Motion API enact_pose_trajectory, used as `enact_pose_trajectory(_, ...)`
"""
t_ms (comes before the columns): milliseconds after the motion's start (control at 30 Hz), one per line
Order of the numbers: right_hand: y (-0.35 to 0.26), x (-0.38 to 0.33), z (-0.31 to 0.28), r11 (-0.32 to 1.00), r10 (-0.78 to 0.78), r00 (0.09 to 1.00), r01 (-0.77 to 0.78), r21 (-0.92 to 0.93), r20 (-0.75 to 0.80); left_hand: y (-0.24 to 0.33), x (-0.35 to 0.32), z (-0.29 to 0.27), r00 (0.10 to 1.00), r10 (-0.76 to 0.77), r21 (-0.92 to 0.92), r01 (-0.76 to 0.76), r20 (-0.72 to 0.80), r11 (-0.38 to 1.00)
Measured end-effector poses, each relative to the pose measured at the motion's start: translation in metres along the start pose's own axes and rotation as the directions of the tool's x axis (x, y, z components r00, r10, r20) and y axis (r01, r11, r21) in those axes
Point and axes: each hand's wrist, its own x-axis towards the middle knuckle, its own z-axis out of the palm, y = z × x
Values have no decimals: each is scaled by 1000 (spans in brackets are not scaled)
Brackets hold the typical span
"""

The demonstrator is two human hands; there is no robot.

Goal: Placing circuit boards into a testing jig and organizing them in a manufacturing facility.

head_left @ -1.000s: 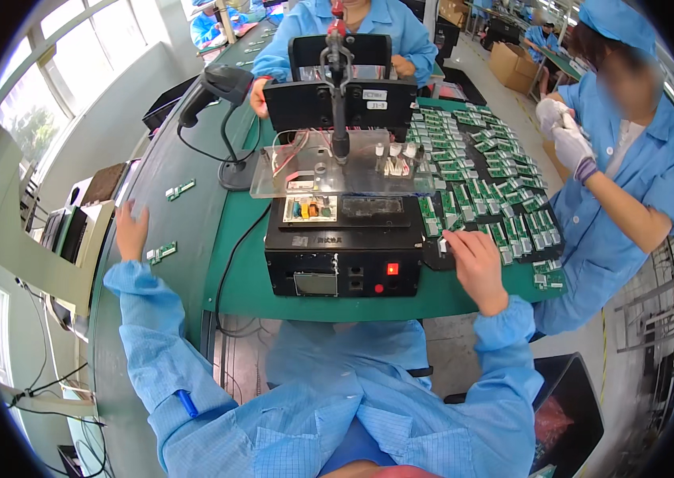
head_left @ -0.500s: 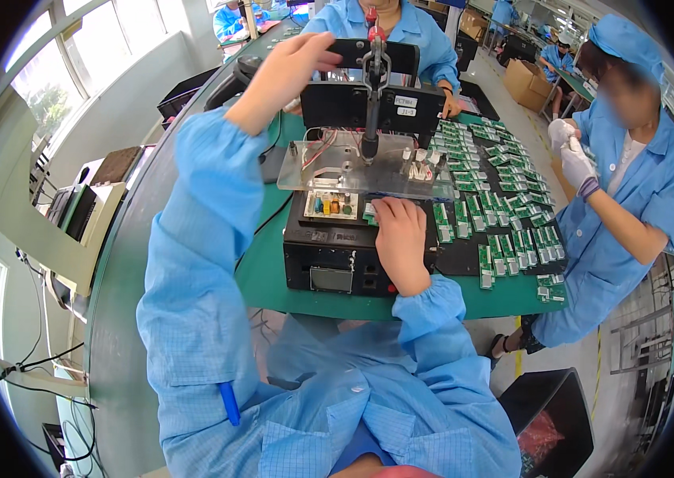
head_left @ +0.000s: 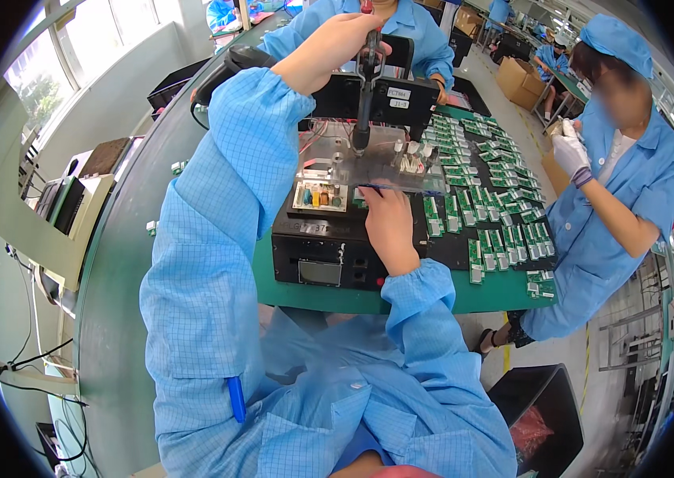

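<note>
My left hand (head_left: 335, 48) is raised and closed around the top of the vertical press lever (head_left: 364, 95) of a black test fixture (head_left: 329, 239). My right hand (head_left: 389, 219) rests on the fixture's top under the clear acrylic plate (head_left: 377, 163), fingers on a green circuit board there. A small circuit board with coloured parts (head_left: 319, 195) sits in the fixture's nest, just left of my right hand.
Rows of green circuit boards (head_left: 496, 207) cover the green mat (head_left: 433, 291) to the right. A person in blue with white gloves (head_left: 572, 151) stands at right; another sits across the table. Black trays (head_left: 170, 84) and boxes lie at left, a black bin (head_left: 540, 414) at lower right.
My left hand rose from the table's left edge to the lever top. My right hand moved from the boards at right to the fixture's nest.
</note>
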Motion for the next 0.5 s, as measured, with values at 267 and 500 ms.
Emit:
enact_pose_trajectory(267,-71,-69,-47,851,-7,987,90,517,-161,4,-40,12,951,305,48,-303,-48,952)
enact_pose_trajectory(500,-56,-87,-62,871,28,991,40,489,-131,-13,-94,18,773,601,648,-566,202,510)
